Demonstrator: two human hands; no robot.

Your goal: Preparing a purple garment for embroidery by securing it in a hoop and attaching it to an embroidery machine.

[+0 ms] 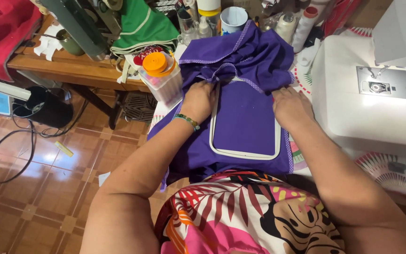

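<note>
So the purple fabric (243, 117) is stretched in a white rounded-rectangle embroidery hoop (212, 136) lying flat right in front of the person, with the rest of the garment bunched up just past the hoop's far edge. The left hand (199, 99) sits on the hoop's upper left corner, fingers curled down and pressing into the cloth where the gathered part starts; it has a green beaded bracelet (187, 121) on the wrist. The right hand (289, 106) is on the upper right corner, palm down, fingers bent onto the fabric at the hoop's edge, so both are pressing rather than gripping anything. Just left of the left hand there's a clear plastic tub (163, 82) with an orange round lid, colourful bits inside. To the right, close to the right hand, is a white sewing machine (367, 99). Beyond the fabric stand a white cup (233, 19) with a blue rim and a couple of white thread cones (286, 26).
</note>
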